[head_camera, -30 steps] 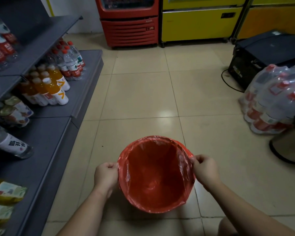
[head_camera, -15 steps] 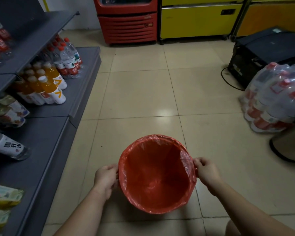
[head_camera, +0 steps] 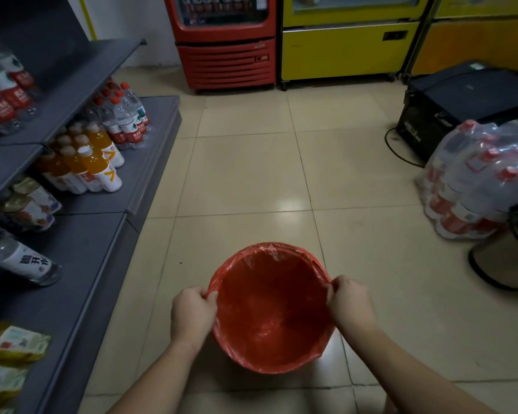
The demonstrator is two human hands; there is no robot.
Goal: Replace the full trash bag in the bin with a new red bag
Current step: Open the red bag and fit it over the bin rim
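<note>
A round bin stands on the tiled floor in front of me, lined with a red bag (head_camera: 269, 309) that is folded over its rim and hides the bin's walls. The inside of the bag looks empty. My left hand (head_camera: 193, 313) pinches the bag's edge at the left side of the rim. My right hand (head_camera: 349, 303) pinches the edge at the right side of the rim. No full trash bag is in view.
Grey shelves (head_camera: 81, 264) with drink bottles and snack packs run along the left. A red cooler (head_camera: 225, 40) and yellow coolers (head_camera: 341, 49) stand at the back. A wrapped pack of bottles (head_camera: 473, 180), a black box (head_camera: 461, 100) and a round base (head_camera: 500, 261) sit at right.
Both hands have shifted from the outside of the rim up onto its top edge, and now pinch the bag's edge there. The view tilted slightly.
</note>
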